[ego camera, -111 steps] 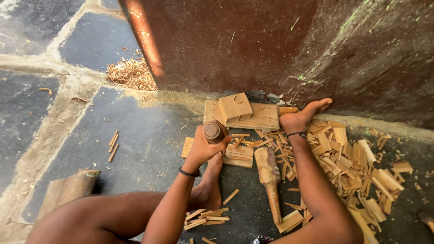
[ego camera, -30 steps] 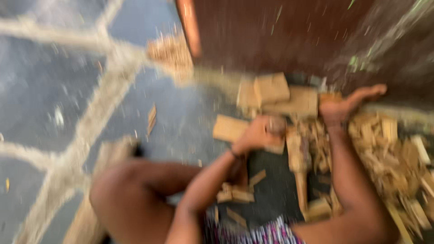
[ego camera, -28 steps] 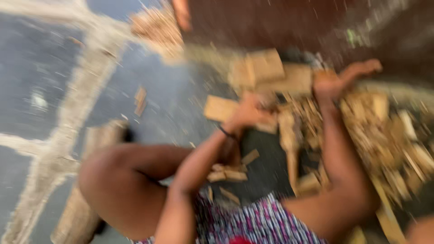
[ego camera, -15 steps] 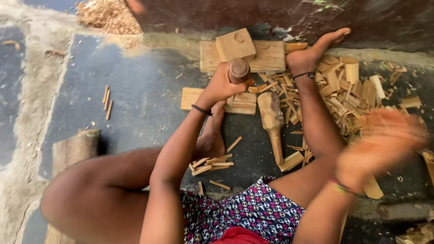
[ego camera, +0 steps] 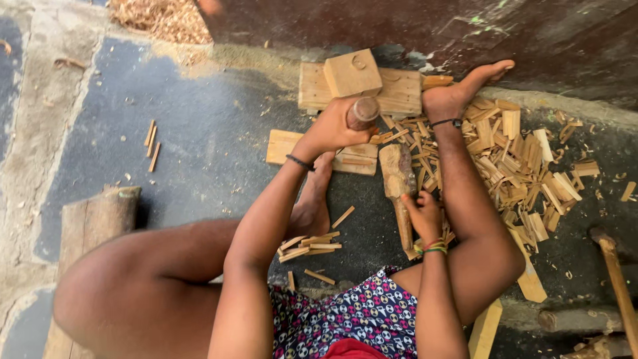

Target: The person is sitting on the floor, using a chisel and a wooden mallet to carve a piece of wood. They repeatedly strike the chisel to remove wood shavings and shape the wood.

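Note:
My left hand (ego camera: 330, 130) is shut on a short round wooden peg (ego camera: 363, 112), held upright over a flat wooden board (ego camera: 284, 145) on the floor. My right hand (ego camera: 423, 214) curls around the handle of a wooden mallet (ego camera: 397, 175) that lies on the floor between my legs, head pointing away from me. Just beyond the peg, a square wooden block (ego camera: 352, 72) rests on a wider slab (ego camera: 401, 92). My right foot (ego camera: 458, 90) is next to that slab.
Several split wood strips (ego camera: 525, 166) cover the floor to the right. A few more (ego camera: 307, 244) lie by my left foot. A log (ego camera: 93, 223) lies at the left, sawdust (ego camera: 159, 16) at the top, a dark wall (ego camera: 412, 26) behind and a long wooden handle (ego camera: 617, 279) at the far right.
My right hand has come down from mid-air at the right onto the mallet handle. My left hand has stayed on the peg. The view has steadied.

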